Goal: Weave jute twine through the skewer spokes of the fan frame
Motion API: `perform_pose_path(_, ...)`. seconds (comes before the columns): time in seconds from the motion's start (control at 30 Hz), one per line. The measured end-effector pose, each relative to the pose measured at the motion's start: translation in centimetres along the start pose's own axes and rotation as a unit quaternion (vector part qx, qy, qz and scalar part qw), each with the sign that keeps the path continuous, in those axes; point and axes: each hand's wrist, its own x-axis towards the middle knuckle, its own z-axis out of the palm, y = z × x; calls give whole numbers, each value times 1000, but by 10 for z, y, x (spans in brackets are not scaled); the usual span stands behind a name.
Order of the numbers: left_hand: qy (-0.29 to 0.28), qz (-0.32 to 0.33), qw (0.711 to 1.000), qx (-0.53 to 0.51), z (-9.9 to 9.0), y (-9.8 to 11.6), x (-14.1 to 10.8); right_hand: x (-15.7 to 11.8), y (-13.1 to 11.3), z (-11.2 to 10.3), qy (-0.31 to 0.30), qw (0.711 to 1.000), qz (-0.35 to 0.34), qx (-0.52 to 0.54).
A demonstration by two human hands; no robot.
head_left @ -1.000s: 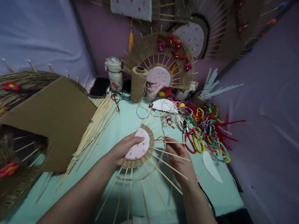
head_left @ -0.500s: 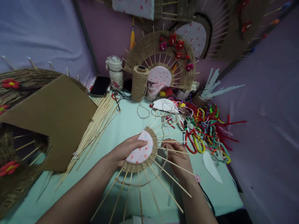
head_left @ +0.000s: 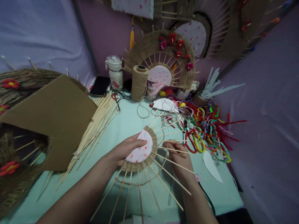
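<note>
My left hand (head_left: pixel 127 147) grips a half-round woven fan (head_left: pixel 153 155) by its centre, thumb on the pink dotted cloth (head_left: pixel 141 152). Rows of twine edge that cloth, and thin bamboo sticks (head_left: pixel 140 199) spread out from it. A loose strand of jute twine (head_left: pixel 149 181) loops across the lower sticks up to my right hand (head_left: pixel 177 155). The fingers of that hand are closed around the twine among the right-hand sticks. Its fingertips are partly hidden.
Bamboo sticks (head_left: pixel 100 115) and cut cardboard (head_left: pixel 63 115) lie to the left. A twine spool (head_left: pixel 139 84), a bottle (head_left: pixel 115 74) and a flowered woven piece (head_left: pixel 137 46) stand behind. On the right are red-handled scissors (head_left: pixel 191 143), coloured pipe cleaners (head_left: pixel 215 130) and a white paper piece (head_left: pixel 212 166).
Almost nothing differs. My right hand has shifted very slightly right beside the sticks; my left hand keeps the same hold on the fan.
</note>
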Motion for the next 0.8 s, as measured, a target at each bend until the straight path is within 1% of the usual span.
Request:
perform_pose_path(0.07,-2,0,1000,0,-1,0,0,-1,-3,1,3,1000,6,-12)
perform_pose_path(0.23,2,-9,1000,-6,-3,1,2,-2,-6,1,19,999,-5,-34)
perform_pose_path(0.43,12,-5,999,-48,-6,3,1,5,-7,-13,5,999,6,-40)
perform_pose_path(0.57,11,-15,996,-84,-7,4,1,11,-10,-20,26,998,2,-58)
perform_pose_path(0.7,13,-35,994,-107,-6,4,3,15,-12,-19,28,998,-5,-61)
perform_pose_path(0.8,14,-18,994,-109,-5,3,4,16,-11,-16,20,997,-14,-71)
